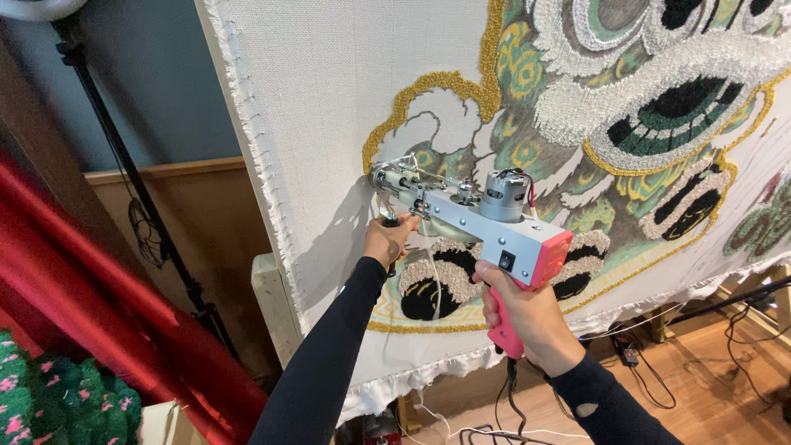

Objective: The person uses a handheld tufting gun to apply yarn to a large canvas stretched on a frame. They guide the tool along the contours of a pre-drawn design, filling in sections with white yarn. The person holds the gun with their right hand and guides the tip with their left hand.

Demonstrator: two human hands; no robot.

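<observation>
A tufting gun with a grey metal body, a small motor on top and a pink handle is pressed nose-first against a stretched beige cloth. My right hand grips the pink handle from below. My left hand holds the black front grip under the gun's nose. The nose touches the cloth at the left edge of a tufted lion-dance design in gold, white, green and black yarn. Both arms wear black sleeves.
A black stand pole rises at the left in front of a grey wall. Red fabric hangs at lower left above a green and pink knit. Cables trail over the wooden floor below the frame.
</observation>
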